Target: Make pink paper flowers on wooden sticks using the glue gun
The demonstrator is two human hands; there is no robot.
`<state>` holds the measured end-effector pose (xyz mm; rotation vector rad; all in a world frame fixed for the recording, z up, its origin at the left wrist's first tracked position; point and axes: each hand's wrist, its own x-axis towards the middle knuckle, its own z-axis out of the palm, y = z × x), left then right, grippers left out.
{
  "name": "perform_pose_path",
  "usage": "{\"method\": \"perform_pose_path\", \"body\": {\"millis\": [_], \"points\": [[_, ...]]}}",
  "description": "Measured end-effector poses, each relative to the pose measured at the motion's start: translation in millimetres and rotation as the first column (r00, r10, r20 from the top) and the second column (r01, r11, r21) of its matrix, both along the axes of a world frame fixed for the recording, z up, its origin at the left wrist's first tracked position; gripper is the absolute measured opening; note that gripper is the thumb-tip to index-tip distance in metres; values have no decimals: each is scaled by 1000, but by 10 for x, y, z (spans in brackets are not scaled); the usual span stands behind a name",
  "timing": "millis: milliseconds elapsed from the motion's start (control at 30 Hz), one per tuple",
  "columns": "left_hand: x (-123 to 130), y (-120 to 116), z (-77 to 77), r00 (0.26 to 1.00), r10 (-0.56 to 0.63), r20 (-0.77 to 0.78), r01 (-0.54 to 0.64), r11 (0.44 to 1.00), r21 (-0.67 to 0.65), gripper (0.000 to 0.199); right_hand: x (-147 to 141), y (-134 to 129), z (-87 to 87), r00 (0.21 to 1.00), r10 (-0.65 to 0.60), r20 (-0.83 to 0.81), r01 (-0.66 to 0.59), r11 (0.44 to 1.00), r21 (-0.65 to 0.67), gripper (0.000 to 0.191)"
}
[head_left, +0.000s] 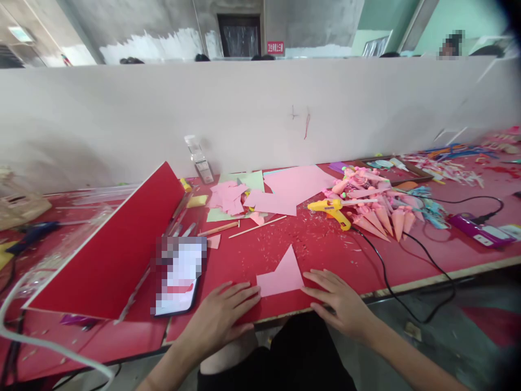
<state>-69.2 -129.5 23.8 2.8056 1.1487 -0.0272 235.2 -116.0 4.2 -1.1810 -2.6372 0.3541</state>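
Note:
A cut piece of pink paper (280, 279) with a pointed top lies flat near the front edge of the red table (244, 258). My left hand (228, 307) rests at its left end, fingers stretched out, the fingertips at the paper's edge. At the right end lies my right hand (336, 298), fingers spread, its fingertips touching or just beside the paper. Neither hand grips anything. Left of my left hand, a phone (181, 282) with a lit, blurred screen leans against a red board (109, 244).
A yellow glue gun (331, 209) lies beside a heap of pink paper cones (378, 209), its black cord hanging over the table edge. Pink paper scraps (228, 196) and larger pink sheets (299, 187) lie at the back, near a clear bottle (199, 161). A purple power strip (482, 231) sits at right.

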Motion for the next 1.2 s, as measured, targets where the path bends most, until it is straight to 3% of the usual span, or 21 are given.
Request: {"method": "perform_pose_path", "body": {"millis": [133, 300, 467, 533, 767, 933, 1100, 1200], "points": [[7, 0, 4, 1000, 15, 2, -15, 1000, 5, 50, 95, 49, 46, 998, -6, -56, 2, 998, -58, 35], [22, -8, 14, 999, 30, 11, -29, 998, -52, 55, 56, 255, 202, 983, -108, -145, 88, 986, -138, 34], [50, -41, 89, 992, 83, 92, -72, 991, -115, 60, -304, 336, 247, 980, 44, -192, -87, 972, -219, 55], [81, -58, 145, 983, 107, 148, -86, 986, -142, 56, -411, 338, 221, 981, 54, -188, -102, 962, -253, 59], [291, 26, 364, 908, 250, 336, -205, 965, -165, 30, -444, 434, 269, 951, -21, -310, -116, 902, -417, 36], [432, 334, 517, 802, 272, 532, -273, 959, -79, 29, -408, 580, 458, 944, 37, -327, -152, 930, -334, 18], [657, 700, 593, 804, 208, 557, -271, 962, 32, 37, -468, 827, 632, 889, 69, -453, -123, 988, -91, 22], [770, 904, 552, 767, 182, 615, -260, 965, 38, 38, -551, 1029, 647, 817, 41, -575, -72, 997, -31, 26]]}}
